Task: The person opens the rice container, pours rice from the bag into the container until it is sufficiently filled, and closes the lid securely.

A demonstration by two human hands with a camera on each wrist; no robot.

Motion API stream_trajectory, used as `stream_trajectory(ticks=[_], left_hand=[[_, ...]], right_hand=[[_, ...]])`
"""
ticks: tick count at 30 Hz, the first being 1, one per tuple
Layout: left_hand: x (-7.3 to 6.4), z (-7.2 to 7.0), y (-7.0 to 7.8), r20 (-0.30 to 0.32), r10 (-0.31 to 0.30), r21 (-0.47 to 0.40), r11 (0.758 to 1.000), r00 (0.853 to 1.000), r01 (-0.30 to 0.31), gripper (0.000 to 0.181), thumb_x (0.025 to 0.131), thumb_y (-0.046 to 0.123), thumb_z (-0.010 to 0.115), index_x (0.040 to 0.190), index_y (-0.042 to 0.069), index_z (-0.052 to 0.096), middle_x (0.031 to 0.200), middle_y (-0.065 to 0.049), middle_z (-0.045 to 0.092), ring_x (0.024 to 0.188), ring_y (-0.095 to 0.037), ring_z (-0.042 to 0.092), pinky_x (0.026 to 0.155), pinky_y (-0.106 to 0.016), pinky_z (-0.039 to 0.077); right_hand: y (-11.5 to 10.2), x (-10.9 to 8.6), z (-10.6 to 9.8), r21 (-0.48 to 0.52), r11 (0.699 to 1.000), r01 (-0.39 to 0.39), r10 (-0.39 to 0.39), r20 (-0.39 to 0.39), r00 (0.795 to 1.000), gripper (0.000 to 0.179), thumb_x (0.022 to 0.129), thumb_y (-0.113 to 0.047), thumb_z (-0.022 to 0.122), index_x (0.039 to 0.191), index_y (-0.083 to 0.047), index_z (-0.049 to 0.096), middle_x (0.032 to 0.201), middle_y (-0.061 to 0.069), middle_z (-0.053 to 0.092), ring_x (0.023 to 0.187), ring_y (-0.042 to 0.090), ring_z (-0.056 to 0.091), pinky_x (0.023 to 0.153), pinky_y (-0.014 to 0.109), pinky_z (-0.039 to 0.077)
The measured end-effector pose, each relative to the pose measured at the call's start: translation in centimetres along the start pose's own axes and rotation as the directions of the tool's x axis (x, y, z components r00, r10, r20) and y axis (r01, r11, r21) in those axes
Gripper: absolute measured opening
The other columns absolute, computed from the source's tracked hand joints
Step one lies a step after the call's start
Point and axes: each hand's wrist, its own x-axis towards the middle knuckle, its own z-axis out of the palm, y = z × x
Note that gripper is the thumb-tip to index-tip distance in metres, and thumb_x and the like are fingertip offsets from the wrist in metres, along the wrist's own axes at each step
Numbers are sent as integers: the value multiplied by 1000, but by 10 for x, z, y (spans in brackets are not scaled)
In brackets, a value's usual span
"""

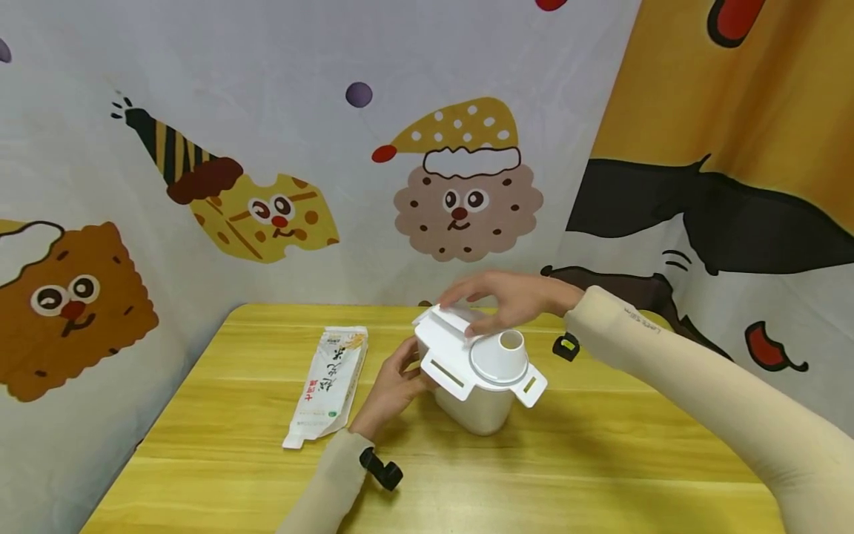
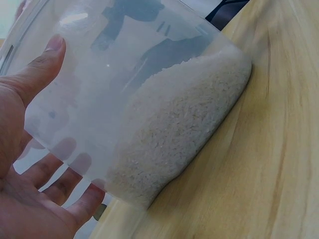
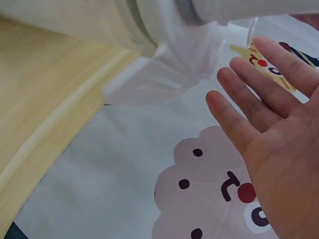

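Observation:
A translucent plastic container (image 1: 477, 415) stands on the table under a white lid (image 1: 440, 343) with open side flaps and a round raised spout. White rice (image 2: 174, 114) shows through its wall in the left wrist view, heaped against the bottom. My left hand (image 1: 394, 389) grips the container's left side, thumb on one face and fingers round the other. Over the lid's far part is my right hand (image 1: 510, 298), its thumb near the lid's raised bar. The right wrist view shows this hand's fingers (image 3: 254, 102) straight and spread beside the lid.
A flattened white printed packet (image 1: 328, 386) lies on the table left of the container. The yellow wood-grain table (image 1: 600, 460) meets a cartoon-printed cloth (image 1: 373, 230) at its back edge. Small black devices (image 1: 381, 469) sit at both wrists.

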Motion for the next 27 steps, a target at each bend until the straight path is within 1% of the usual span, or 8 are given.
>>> stream_trajectory(ticks=[6,10,15,19,23,27], left_hand=[[0,0,0,2,0,10,1000,1000,0,75,85,6,82,151,23,49,151,-4,53,137,-27,50,117,-45,46],[-1,0,0,2,-10,11,1000,1000,10,76,85,7,82,152,23,48,152,-4,53,138,-27,49,117,-46,46],[-1,-1,0,-7,-25,18,1000,1000,25,76,85,8,82,152,24,48,152,-4,52,139,-27,49,117,-46,46],[-1,-2,0,-7,-24,19,1000,1000,24,75,86,9,82,151,25,49,152,-3,53,139,-27,49,117,-46,46],[-1,-2,0,0,-18,20,1000,1000,18,74,87,10,81,151,25,49,153,-3,52,140,-27,49,117,-46,46],[-1,-1,1,2,-18,18,1000,1000,18,75,86,9,81,152,25,48,154,-3,52,140,-27,49,118,-46,46]], right_hand=[[-10,-15,3,-79,997,-21,17,-61,998,48,96,-44,70,139,-23,63,153,-2,54,144,20,49,120,48,42],[-18,-28,7,-110,994,-22,11,-94,996,51,97,-50,68,140,-24,63,155,-2,52,146,22,46,120,52,40],[-26,-43,15,-148,989,13,-33,-133,991,53,96,-50,70,142,-24,61,156,0,50,145,24,46,117,54,43],[-33,-51,23,-182,983,31,-62,-166,984,59,95,-51,70,146,-25,57,156,-2,50,144,20,47,116,52,45],[-41,-60,28,-200,979,38,-76,-184,980,65,93,-52,71,150,-25,52,157,-3,48,145,18,45,116,51,45],[-44,-72,32,-251,966,58,-109,-194,975,71,91,-52,74,152,-24,49,158,-2,46,145,18,44,115,49,46]])
